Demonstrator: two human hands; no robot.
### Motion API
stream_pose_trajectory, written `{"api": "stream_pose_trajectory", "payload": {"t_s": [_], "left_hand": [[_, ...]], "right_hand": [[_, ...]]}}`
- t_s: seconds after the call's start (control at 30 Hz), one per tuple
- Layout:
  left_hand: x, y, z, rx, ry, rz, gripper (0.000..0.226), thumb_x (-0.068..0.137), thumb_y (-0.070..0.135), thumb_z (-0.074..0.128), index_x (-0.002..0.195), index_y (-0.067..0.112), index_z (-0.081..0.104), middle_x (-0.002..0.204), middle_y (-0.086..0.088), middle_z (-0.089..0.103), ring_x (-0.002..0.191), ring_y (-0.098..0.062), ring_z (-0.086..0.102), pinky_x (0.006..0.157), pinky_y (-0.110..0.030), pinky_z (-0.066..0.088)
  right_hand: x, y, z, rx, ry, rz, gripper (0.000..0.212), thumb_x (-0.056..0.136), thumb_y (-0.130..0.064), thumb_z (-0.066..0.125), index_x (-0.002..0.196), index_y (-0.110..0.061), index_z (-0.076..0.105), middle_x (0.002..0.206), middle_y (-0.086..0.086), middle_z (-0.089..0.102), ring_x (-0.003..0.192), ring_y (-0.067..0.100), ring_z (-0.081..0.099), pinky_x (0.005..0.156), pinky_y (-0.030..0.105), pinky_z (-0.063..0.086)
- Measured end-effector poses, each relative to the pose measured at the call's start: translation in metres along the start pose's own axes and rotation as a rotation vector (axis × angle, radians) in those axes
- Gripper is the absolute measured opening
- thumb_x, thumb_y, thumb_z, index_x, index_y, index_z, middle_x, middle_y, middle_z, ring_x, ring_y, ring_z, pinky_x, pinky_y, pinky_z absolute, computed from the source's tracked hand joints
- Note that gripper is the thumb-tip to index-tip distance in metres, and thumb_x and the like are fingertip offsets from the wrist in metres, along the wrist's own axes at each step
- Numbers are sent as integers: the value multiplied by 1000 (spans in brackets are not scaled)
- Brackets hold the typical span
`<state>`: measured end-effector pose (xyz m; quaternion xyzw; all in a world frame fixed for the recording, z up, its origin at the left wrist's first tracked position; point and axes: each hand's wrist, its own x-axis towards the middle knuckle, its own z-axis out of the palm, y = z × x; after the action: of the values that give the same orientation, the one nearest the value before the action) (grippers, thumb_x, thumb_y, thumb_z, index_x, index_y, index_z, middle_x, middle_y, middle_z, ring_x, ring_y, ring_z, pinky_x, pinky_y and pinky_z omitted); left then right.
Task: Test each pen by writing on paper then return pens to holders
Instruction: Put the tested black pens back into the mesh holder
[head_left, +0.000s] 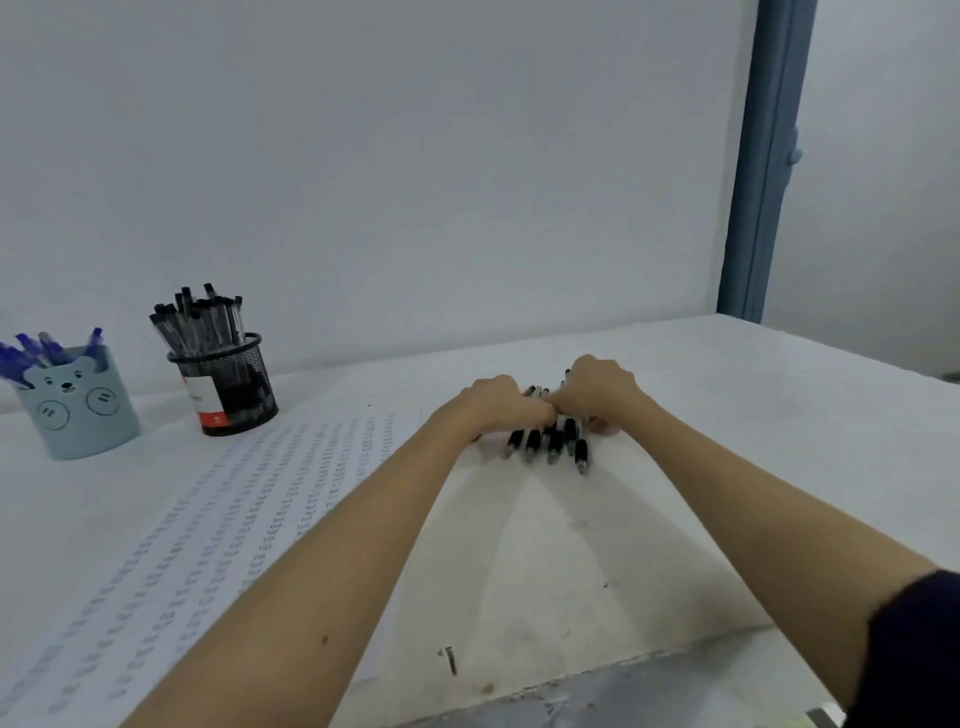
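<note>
Both hands are on a loose bunch of black pens (550, 441) lying on the table (727, 415), right of the sheet of paper (218, 519). The left hand (498, 402) has its fingers curled over the bunch from the left side. The right hand (597, 389) is curled over it from the right, thumb low near the table. They meet over the middle of the pens, so it looks like a two-handed gather. How many pens each hand actually holds can't be told; knuckles cover that part.

The pens lie roughly parallel, black grip ends pointing toward the camera, clear barrels running away under the hands.

The paper is covered with rows of small marks, so testing looks well along. Two holders stand at far left, well apart from the hands: a black mesh cup (228, 384) packed with black-capped pens, and a light blue bear cup (78, 410) with blue pens (26, 353). My guess is this bunch goes to the mesh cup.

Handling:
- Pens are light, stiff and not fragile.
- Smooth round barrels will roll and slide past each other, so a loose bundle fans out or drops one.
- Rubber grip sections look like the grippy part. Best hold is around mid-barrel with the whole bunch squeezed together, ends squared up first.
- Mesh cup is already crowded, so feeding in a fat bundle may jam. Tip the bunch in at an angle or split it.

A small screw (451, 659) lies near the front table edge.
</note>
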<state>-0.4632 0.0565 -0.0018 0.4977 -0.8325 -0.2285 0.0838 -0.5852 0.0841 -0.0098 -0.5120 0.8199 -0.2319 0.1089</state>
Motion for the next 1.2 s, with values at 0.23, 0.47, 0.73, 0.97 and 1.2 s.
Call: {"api": "stream_pose_trajectory", "payload": {"t_s": [0.23,0.47,0.73,0.97,1.2], "left_hand": [[9,-3,0,-56,-20,-15,26,84,26,62,104,11,52,102,-4,46,88,-20,43,63,-22,34],[12,10,5,95,11,-4,39,80,34,64,64,11,37,66,-1,39,58,-17,42,51,-25,39],[16,33,10,277,-26,-44,21,84,26,57,74,10,48,76,-3,55,63,-18,56,63,-24,49],[21,26,26,165,154,-16,27,93,10,42,117,2,50,120,-14,52,104,-28,55,72,-29,40],[20,26,8,-924,704,105,5,86,11,52,88,15,50,71,2,48,60,-17,44,50,-22,37]], "right_hand": [[2,-3,-5,-7,-21,51,34,74,-25,69,65,-12,39,59,2,49,46,16,48,45,21,41],[6,5,3,-118,8,54,22,83,-21,57,71,-11,41,70,1,48,57,15,44,45,21,31],[3,12,1,-40,41,8,13,90,-16,47,80,-9,45,84,5,54,83,25,51,57,26,35],[6,26,-17,717,171,-34,8,92,-14,47,84,-12,45,71,10,58,51,28,61,61,36,51],[2,23,-31,1183,463,-93,40,79,-26,76,64,-14,41,55,5,39,39,15,31,38,21,29]]}}
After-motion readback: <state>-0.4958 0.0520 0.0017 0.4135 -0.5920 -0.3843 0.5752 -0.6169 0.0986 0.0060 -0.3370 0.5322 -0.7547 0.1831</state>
